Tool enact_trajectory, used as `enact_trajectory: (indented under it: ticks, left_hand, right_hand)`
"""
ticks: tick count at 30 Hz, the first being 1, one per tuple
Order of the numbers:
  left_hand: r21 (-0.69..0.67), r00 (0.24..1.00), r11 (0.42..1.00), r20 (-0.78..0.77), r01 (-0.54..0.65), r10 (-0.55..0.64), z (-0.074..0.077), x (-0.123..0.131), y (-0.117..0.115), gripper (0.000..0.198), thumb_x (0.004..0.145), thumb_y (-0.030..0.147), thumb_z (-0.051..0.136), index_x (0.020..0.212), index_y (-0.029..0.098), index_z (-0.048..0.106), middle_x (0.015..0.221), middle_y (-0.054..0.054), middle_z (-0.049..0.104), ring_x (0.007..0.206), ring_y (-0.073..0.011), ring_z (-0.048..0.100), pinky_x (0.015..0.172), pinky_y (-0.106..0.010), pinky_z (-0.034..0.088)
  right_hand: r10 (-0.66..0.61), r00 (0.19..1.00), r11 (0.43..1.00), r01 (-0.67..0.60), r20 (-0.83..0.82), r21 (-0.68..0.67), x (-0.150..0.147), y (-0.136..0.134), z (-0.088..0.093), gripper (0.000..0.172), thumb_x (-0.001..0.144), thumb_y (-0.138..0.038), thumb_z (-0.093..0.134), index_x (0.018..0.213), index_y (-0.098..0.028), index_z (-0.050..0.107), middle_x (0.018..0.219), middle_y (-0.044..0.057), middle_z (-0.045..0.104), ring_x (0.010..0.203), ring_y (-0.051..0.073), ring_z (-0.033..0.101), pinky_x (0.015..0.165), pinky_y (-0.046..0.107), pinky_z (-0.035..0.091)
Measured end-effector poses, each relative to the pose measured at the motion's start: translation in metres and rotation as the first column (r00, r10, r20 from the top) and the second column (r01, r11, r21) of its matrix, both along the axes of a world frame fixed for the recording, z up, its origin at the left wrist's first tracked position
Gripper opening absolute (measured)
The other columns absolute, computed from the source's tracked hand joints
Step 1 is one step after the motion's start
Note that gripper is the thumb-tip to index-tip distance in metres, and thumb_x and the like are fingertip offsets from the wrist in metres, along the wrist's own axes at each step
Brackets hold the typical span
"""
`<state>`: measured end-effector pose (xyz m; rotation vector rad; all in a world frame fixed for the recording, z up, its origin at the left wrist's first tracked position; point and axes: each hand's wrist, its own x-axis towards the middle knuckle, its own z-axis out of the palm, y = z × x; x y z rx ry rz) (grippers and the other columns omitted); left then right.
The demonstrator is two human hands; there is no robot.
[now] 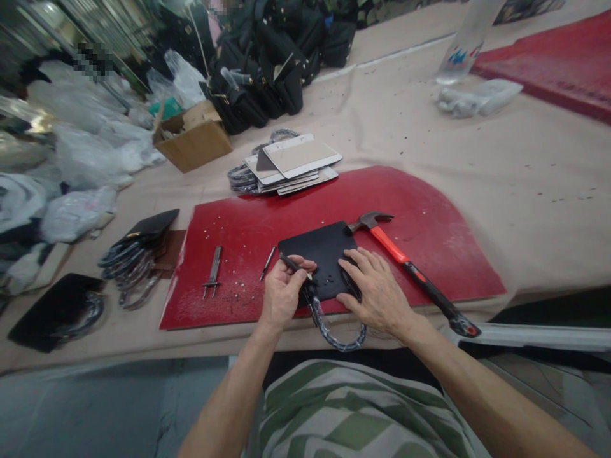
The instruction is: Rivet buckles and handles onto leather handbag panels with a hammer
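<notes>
On the red mat lies a black leather panel (317,245) with a looped, plastic-wrapped handle (341,346) hanging toward me over the table's edge. My left hand (282,292) is closed around a slim dark metal punch (289,261), held slanted over the panel's near left part. Fingers spread, my right hand (377,289) rests on the panel's right side by the handle's other end. Small dark bits sit on the leather between my hands. A claw hammer (389,245) with an orange and black grip lies to the right, its head at the panel's far corner.
A pronged metal tool (214,270) and a thin metal rod (268,263) lie on the red mat (405,191). Handled black pieces (57,308) are at left. Beyond the mat are stacked panels (300,159), a cardboard box (193,140), black bags (267,63) and a plastic bottle (463,51).
</notes>
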<state>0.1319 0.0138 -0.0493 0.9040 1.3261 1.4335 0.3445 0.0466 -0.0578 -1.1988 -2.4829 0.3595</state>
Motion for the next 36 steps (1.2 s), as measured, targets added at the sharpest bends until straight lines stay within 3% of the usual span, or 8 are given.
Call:
enact_trajectory:
  ticks: [7, 14, 21, 25, 29, 32, 36]
  left_hand:
    - [-0.006, 0.999, 1.0, -0.036, -0.027, 0.027, -0.015, -0.015, -0.015, 0.036, 0.079, 0.038, 0.081, 0.103, 0.015, 0.066, 0.098, -0.008, 0.077, 0.093, -0.0218, 0.075, 0.088, -0.036, 0.059]
    - [0.029, 0.957, 0.999, 0.287, -0.039, 0.029, -0.015, -0.015, -0.013, 0.038, 0.071, 0.037, 0.089, 0.094, 0.018, 0.066, 0.091, -0.004, 0.078, 0.088, -0.0227, 0.077, 0.078, -0.033, 0.063]
    - [0.038, 0.957, 0.999, 0.29, -0.027, 0.015, -0.018, -0.019, -0.014, 0.038, 0.071, 0.038, 0.089, 0.093, 0.018, 0.066, 0.092, -0.005, 0.078, 0.089, -0.0235, 0.077, 0.079, -0.034, 0.063]
    - [0.064, 0.979, 0.998, 0.205, -0.017, 0.003, -0.02, -0.018, -0.014, 0.034, 0.076, 0.037, 0.085, 0.097, 0.018, 0.066, 0.095, -0.006, 0.078, 0.091, -0.0235, 0.076, 0.081, -0.035, 0.064]
    - [0.1, 1.0, 0.995, -0.028, 0.018, -0.015, -0.016, -0.013, -0.015, 0.021, 0.088, 0.031, 0.074, 0.102, 0.017, 0.066, 0.1, -0.006, 0.076, 0.094, -0.0206, 0.075, 0.086, -0.033, 0.062]
    - [0.124, 0.977, 0.991, -0.215, 0.041, -0.014, -0.013, -0.007, -0.016, 0.016, 0.093, 0.03, 0.066, 0.103, 0.017, 0.066, 0.101, -0.006, 0.075, 0.094, -0.0189, 0.074, 0.088, -0.032, 0.061]
    - [0.152, 0.949, 0.986, -0.315, 0.065, -0.014, -0.015, -0.002, -0.015, 0.014, 0.095, 0.029, 0.062, 0.104, 0.019, 0.066, 0.102, -0.006, 0.074, 0.096, -0.0192, 0.073, 0.092, -0.034, 0.059]
  right_hand:
    - [0.003, 1.0, 1.0, -0.003, -0.02, 0.014, 0.0, 0.001, -0.005, 0.064, 0.084, -0.039, 0.069, 0.14, -0.011, 0.055, 0.152, 0.016, 0.042, 0.141, 0.038, 0.033, 0.118, 0.057, 0.028]
    - [0.005, 1.0, 1.0, -0.005, -0.025, 0.016, -0.001, 0.001, -0.004, 0.062, 0.084, -0.039, 0.069, 0.138, -0.011, 0.055, 0.151, 0.017, 0.043, 0.14, 0.038, 0.035, 0.117, 0.057, 0.029]
    - [0.002, 1.0, 1.0, -0.002, -0.022, 0.011, 0.0, 0.001, -0.003, 0.063, 0.084, -0.039, 0.069, 0.139, -0.012, 0.055, 0.151, 0.016, 0.043, 0.14, 0.038, 0.034, 0.118, 0.056, 0.028]
    - [0.006, 1.0, 1.0, -0.006, -0.022, 0.014, 0.001, 0.0, -0.004, 0.062, 0.084, -0.039, 0.068, 0.138, -0.012, 0.055, 0.151, 0.016, 0.043, 0.14, 0.038, 0.034, 0.118, 0.057, 0.028]
    - [0.004, 1.0, 1.0, -0.004, -0.027, 0.007, 0.0, 0.0, -0.005, 0.063, 0.084, -0.04, 0.069, 0.139, -0.012, 0.055, 0.151, 0.016, 0.042, 0.141, 0.038, 0.033, 0.118, 0.057, 0.028]
    - [0.004, 1.0, 1.0, -0.004, -0.027, 0.002, 0.0, 0.0, -0.005, 0.064, 0.084, -0.04, 0.069, 0.139, -0.011, 0.055, 0.152, 0.016, 0.042, 0.142, 0.038, 0.032, 0.119, 0.056, 0.027]
    - [0.005, 1.0, 1.0, -0.005, -0.027, 0.001, 0.0, 0.0, -0.004, 0.064, 0.084, -0.04, 0.069, 0.139, -0.012, 0.054, 0.152, 0.017, 0.042, 0.141, 0.038, 0.033, 0.118, 0.057, 0.027]
